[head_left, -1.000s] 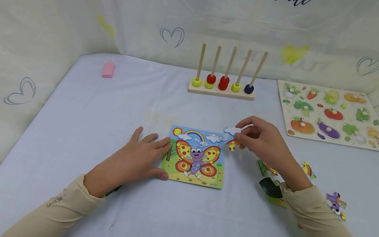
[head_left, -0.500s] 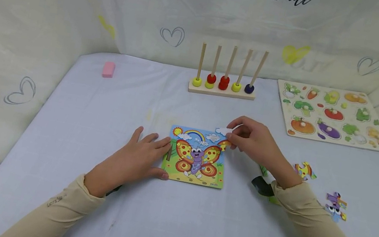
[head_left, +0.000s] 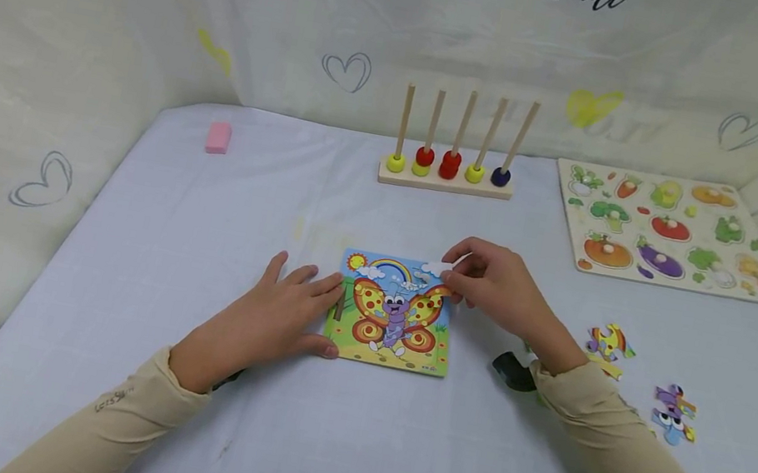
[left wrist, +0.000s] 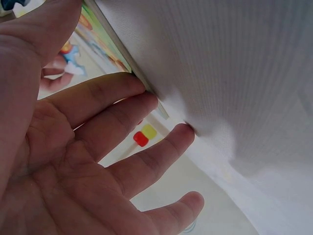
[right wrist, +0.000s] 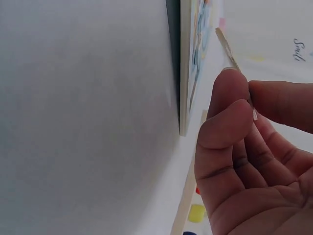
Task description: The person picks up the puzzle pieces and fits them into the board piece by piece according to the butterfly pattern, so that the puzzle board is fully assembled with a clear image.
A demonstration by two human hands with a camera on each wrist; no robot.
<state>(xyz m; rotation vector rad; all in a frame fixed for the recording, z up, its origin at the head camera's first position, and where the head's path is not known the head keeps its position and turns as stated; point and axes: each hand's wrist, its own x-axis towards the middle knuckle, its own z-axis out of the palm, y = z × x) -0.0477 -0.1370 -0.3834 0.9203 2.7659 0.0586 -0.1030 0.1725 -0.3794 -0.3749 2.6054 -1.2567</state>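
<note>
A square butterfly puzzle board (head_left: pixel 354 345) lies flat on the white-covered table. My left hand (head_left: pixel 264 326) rests against its left side with fingers spread. In the left wrist view, two fingertips of that hand (left wrist: pixel 93 152) touch the board's edge (left wrist: pixel 124 58). My right hand (head_left: pixel 495 287) pinches a thin puzzle piece (head_left: pixel 435 268) with a white cloud and part of an orange wing, over the board's top right corner. In the right wrist view the piece (right wrist: pixel 227 47) appears edge-on, tilted and apart from the board (right wrist: pixel 185 88).
Loose puzzle pieces (head_left: pixel 609 343) lie right of the board, some hidden by the right forearm. More pieces (head_left: pixel 673 414) sit farther right. Behind stand a peg bead counter (head_left: pixel 445 184) and a vegetable peg board (head_left: pixel 675 238). A pink block (head_left: pixel 218 138) lies back left.
My right hand has moved left and slightly toward me, bringing the puzzle piece from beside the board to above its top right corner. My left hand stays put.
</note>
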